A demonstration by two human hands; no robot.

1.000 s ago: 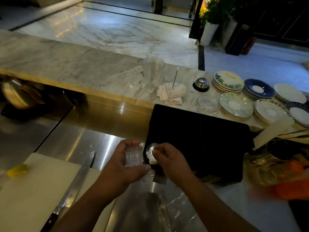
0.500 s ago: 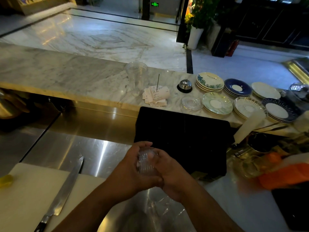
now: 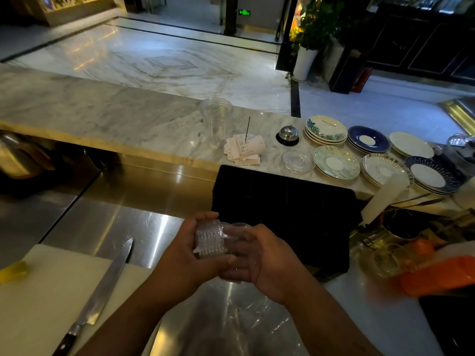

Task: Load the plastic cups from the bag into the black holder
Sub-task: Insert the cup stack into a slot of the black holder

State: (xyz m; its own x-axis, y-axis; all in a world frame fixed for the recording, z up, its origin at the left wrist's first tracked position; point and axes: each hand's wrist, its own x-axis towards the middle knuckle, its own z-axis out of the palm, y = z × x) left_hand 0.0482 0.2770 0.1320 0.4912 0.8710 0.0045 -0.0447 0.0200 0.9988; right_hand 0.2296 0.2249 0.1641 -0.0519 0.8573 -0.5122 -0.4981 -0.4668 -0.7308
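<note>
A short stack of small clear plastic cups [image 3: 211, 240] lies on its side between my hands, just in front of the black holder [image 3: 288, 209]. My left hand [image 3: 190, 250] wraps around the ribbed stack from the left. My right hand [image 3: 259, 255] grips the cups at the stack's right end, where a round rim shows. The clear plastic bag [image 3: 246, 322] lies crumpled on the steel counter below my wrists. The holder's front openings are dark and I cannot see what is inside.
A white cutting board [image 3: 38, 299] with a long knife [image 3: 97, 294] and a yellow piece [image 3: 12, 271] lies left. On the marble ledge stand tall clear cups [image 3: 215, 119], receipts on a spike [image 3: 244, 149], a bell [image 3: 288, 134] and several saucer stacks [image 3: 334, 150]. Orange items [image 3: 437, 276] sit right.
My hands came together around the cup stack, then eased apart a little, the right hand sliding toward the stack's right end. The camera view shifted slightly.
</note>
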